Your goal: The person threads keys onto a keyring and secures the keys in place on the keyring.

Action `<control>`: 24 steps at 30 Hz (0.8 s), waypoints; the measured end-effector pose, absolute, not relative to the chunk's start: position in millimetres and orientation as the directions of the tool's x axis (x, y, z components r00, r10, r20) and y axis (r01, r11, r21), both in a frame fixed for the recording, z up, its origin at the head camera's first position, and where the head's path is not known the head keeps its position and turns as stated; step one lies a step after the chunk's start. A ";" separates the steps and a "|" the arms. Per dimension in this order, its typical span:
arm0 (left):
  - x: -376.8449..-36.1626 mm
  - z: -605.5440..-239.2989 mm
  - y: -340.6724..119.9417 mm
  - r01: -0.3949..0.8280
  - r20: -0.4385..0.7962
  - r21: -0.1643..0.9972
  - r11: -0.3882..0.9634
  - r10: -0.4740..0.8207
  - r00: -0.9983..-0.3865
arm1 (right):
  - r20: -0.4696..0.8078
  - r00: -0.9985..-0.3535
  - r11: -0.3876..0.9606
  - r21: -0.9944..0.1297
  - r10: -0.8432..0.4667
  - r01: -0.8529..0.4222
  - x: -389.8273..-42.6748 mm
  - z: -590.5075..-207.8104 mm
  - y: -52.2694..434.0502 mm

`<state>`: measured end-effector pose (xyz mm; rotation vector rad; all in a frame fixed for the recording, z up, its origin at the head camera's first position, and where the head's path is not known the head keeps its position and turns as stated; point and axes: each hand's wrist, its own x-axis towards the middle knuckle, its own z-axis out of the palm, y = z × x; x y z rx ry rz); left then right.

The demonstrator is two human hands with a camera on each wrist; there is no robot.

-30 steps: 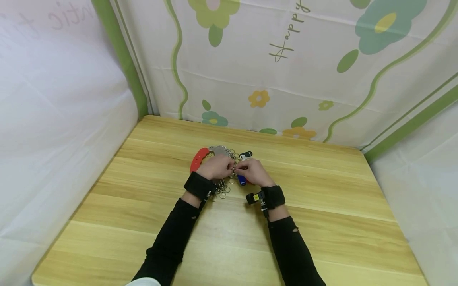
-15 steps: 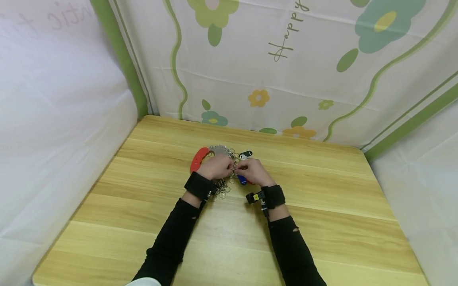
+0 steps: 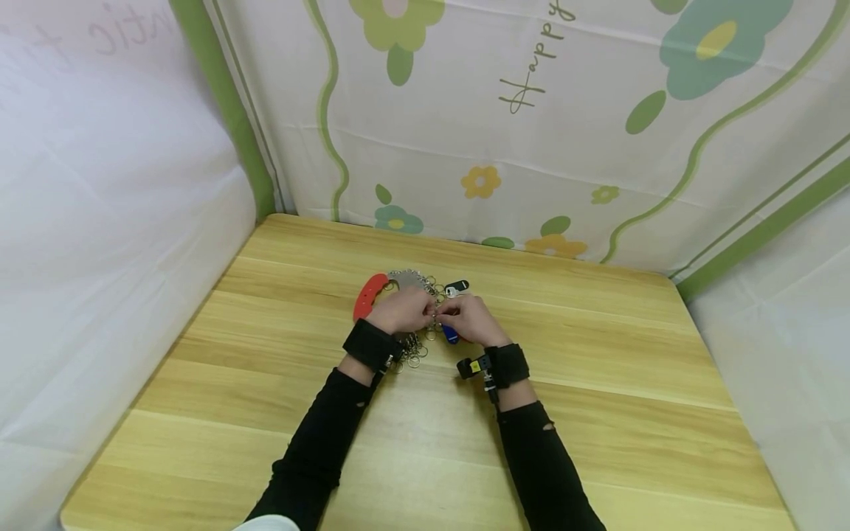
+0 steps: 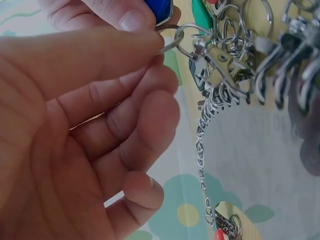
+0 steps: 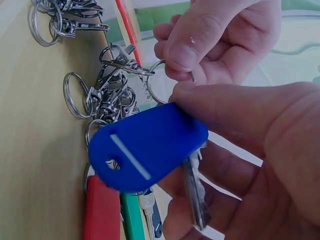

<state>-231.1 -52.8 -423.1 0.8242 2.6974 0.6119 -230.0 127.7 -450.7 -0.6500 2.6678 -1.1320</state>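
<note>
Blue key tag (image 5: 147,147), above the table (image 3: 598,383): your right hand (image 3: 468,319) pinches it while your left hand (image 3: 401,310) pinches the split ring (image 4: 176,39). Loosen either and the ring may spring shut among the clasps (image 5: 107,97).

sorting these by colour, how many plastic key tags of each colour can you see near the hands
blue key tag: 1, held by the right hand
red key tag: 1
green key tag: 1
black key tag: 1
total: 4 tags in view; the pile of metal rings may hide more
</note>
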 end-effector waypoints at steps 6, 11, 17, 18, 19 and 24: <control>-231.4 -423.2 -51.3 0.472 -0.127 0.450 0.758 0.577 -0.806 | 0.026 -0.884 0.613 -0.711 -0.466 -0.345 -229.0 -449.7 127.5; -231.1 -422.7 -52.1 0.461 -0.122 0.483 0.745 0.579 -0.806 | 0.024 -0.882 0.618 -0.705 -0.470 -0.348 -228.8 -450.0 126.9; -232.1 -424.0 -53.2 0.442 -0.148 0.519 0.731 0.586 -0.796 | 0.025 -0.875 0.598 -0.721 -0.483 -0.350 -230.3 -452.3 128.0; -232.4 -424.7 -53.1 0.438 -0.156 0.519 0.734 0.585 -0.796 | 0.025 -0.873 0.593 -0.725 -0.487 -0.351 -230.4 -452.5 128.2; -232.6 -425.3 -52.9 0.435 -0.163 0.517 0.737 0.584 -0.796 | 0.022 -0.873 0.590 -0.729 -0.486 -0.347 -230.5 -452.8 128.3; -232.2 -425.5 -53.0 0.423 -0.179 0.521 0.741 0.580 -0.795 | 0.043 -0.865 0.571 -0.735 -0.499 -0.366 -230.9 -453.8 129.3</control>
